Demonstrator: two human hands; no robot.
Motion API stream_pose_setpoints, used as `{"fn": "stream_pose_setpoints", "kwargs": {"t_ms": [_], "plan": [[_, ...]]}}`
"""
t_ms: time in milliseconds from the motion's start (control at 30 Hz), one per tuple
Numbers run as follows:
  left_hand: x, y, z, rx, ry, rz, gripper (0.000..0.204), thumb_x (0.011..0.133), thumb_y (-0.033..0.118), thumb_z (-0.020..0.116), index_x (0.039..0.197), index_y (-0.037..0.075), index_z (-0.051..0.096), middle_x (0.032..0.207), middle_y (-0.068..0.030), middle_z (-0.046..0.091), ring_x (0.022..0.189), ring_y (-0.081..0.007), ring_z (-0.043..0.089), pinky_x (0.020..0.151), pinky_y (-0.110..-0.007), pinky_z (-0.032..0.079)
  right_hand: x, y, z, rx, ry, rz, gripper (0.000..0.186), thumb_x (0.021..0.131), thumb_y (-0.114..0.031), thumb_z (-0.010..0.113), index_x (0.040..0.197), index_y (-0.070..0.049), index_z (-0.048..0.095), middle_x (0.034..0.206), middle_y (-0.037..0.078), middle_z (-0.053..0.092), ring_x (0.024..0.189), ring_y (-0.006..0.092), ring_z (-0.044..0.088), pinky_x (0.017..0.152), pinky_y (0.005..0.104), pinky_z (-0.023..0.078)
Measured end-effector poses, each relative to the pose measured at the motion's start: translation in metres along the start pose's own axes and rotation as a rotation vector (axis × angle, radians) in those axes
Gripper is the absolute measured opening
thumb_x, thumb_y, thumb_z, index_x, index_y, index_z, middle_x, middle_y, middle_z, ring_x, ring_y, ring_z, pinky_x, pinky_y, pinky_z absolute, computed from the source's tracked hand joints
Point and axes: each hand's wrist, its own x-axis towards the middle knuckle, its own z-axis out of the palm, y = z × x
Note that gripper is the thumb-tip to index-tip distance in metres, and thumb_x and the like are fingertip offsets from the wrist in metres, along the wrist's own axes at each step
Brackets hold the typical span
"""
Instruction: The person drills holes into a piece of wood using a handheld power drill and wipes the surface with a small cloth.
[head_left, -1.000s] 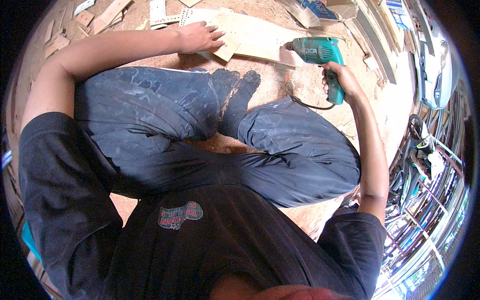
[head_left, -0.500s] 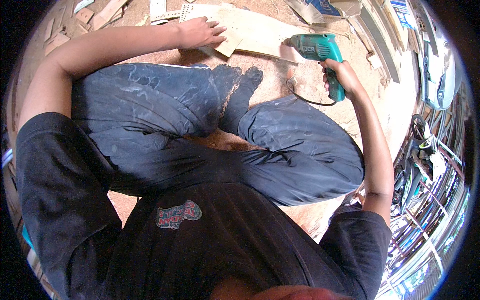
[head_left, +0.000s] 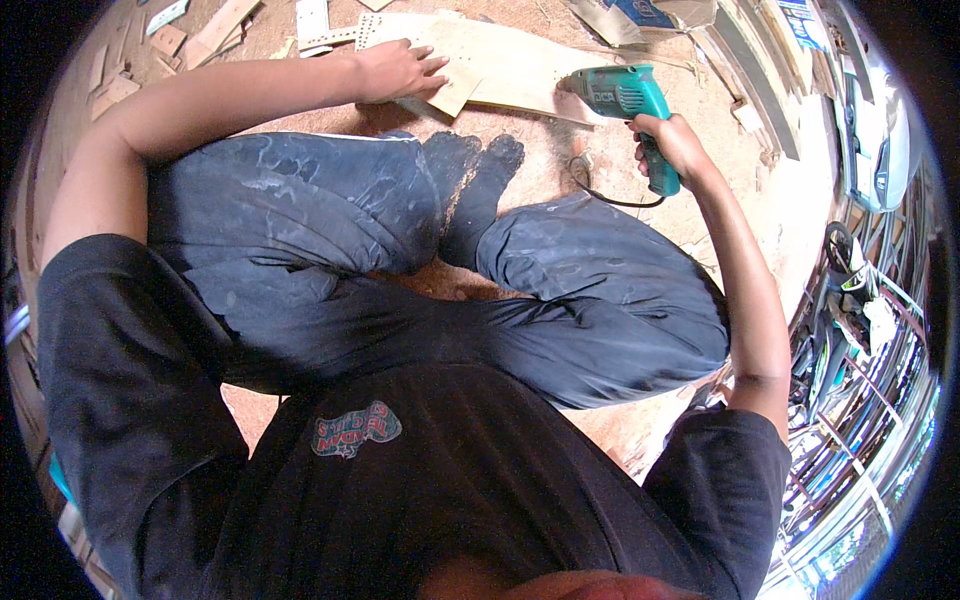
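My right hand is wrapped round the handle of a green power drill. The drill's front end points left at the right part of a long pale wooden board; whether a bit touches the wood is too small to tell. Along the board's left end run rows of small dark holes. My left hand lies flat with its fingers spread on a smaller square-cornered wood piece resting on the board. A dark cord curves from the foot of the drill's handle.
Wood offcuts lie on the dusty floor at the far left. Longer planks stand stacked at the right, beside a torn cardboard box. Farther right are a pale vehicle-like shape and a heap of metal rods. My bent legs are close below the board.
The drill and my right hand have shifted slightly left along the board. My left hand stays on the small wood piece, with the board a touch lower and further left.
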Motion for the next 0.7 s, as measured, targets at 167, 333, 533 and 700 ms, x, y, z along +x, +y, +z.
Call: {"fn": "stream_pose_setpoints", "kwargs": {"t_ms": [167, 333, 533, 700], "plan": [[0.007, -0.003, -0.015, 0.044, -0.092, 0.06, 0.063, 0.094, 0.015, 0.049, 0.153, 0.013, 0.027, 0.159, -0.0143, 0.028, 0.14, -0.0289, 0.041, 0.103, -0.041, 0.046, 0.001, 0.009, -0.007, -0.006, -0.01, -0.006, 0.026, 0.082, -0.024, 0.063, 0.085, 0.002, 0.06, 0.066, 0.011, 0.062, 0.05, 0.0191, 0.061, 0.048, 0.0331, 0.05], [0.0, -0.005, -0.012, -0.071, -0.05, 0.038, 0.064, 0.094, 0.008, 0.051, 0.154, 0.013, 0.03, 0.159, -0.0142, 0.03, 0.14, -0.0315, 0.04, 0.105, -0.043, 0.046, -0.001, 0.004, -0.013, 0.04, -0.038, -0.091, 0.03, 0.079, -0.025, 0.064, 0.087, 0.005, 0.063, 0.068, 0.013, 0.064, 0.051, 0.0203, 0.063, 0.047, 0.0342, 0.052], [0.004, -0.002, -0.016, -0.014, -0.047, 0.022, 0.065, 0.092, 0.014, 0.054, 0.153, 0.015, 0.032, 0.158, -0.0113, 0.033, 0.138, -0.0282, 0.044, 0.098, -0.039, 0.05, -0.002, 0.013, -0.014, 0.015, 0.053, -0.17, 0.036, 0.078, -0.026, 0.065, 0.091, 0.007, 0.066, 0.071, 0.013, 0.067, 0.054, 0.021, 0.067, 0.049, 0.0345, 0.055], [0.004, -0.001, -0.014, -0.027, -0.027, 0.01, 0.061, 0.091, 0.016, 0.056, 0.149, 0.016, 0.039, 0.154, -0.0095, 0.038, 0.135, -0.0258, 0.047, 0.096, -0.038, 0.05, -0.003, 0.015, -0.01, -0.004, 0.067, -0.202, 0.036, 0.078, -0.028, 0.065, 0.09, 0.005, 0.068, 0.074, 0.012, 0.068, 0.053, 0.0207, 0.067, 0.05, 0.0332, 0.056]]}}
